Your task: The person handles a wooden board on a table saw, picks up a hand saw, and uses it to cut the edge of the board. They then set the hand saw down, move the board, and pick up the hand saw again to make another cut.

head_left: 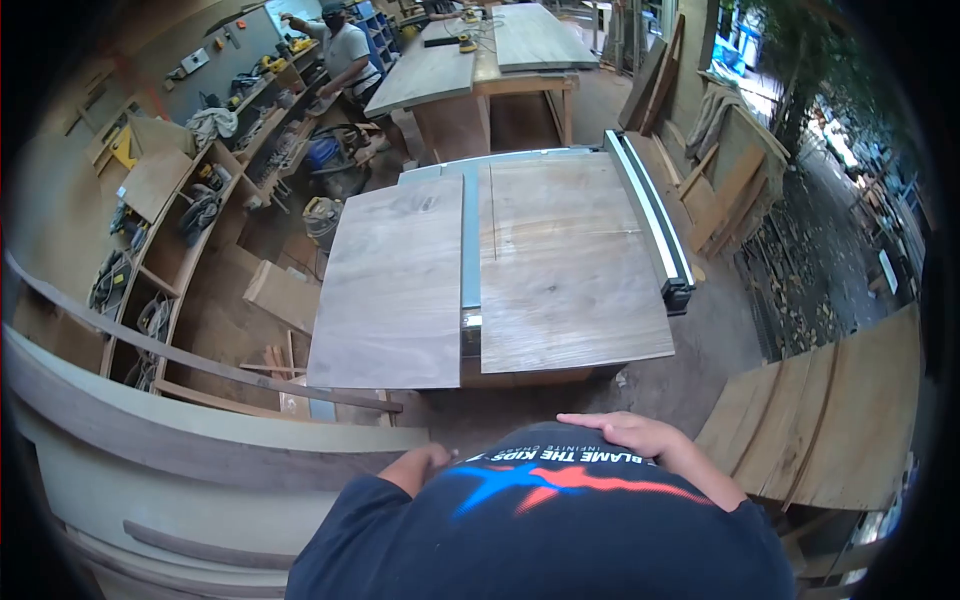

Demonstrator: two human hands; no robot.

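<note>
My right hand (pixel 632 432) rests on the front of my dark printed T-shirt (pixel 570 520), with its fingers stretched out and nothing in them. At the other side of my belly is my left hand (pixel 432 458); its fingers are mostly hidden, so their shape cannot be made out. Ahead of me, two wooden panels lie on a table saw: a left panel (pixel 395 285) and a right panel (pixel 570 270). A strip of the saw's table (pixel 470 240) shows between them. Neither hand touches the panels.
The saw's fence (pixel 650 210) runs along the right panel. Long boards (pixel 190 440) stand at my left, and wood sheets (pixel 825 420) lean at my right. Behind the saw is a workbench (pixel 530 80) with panels. Another person (pixel 348 55) stands by the shelves at back left.
</note>
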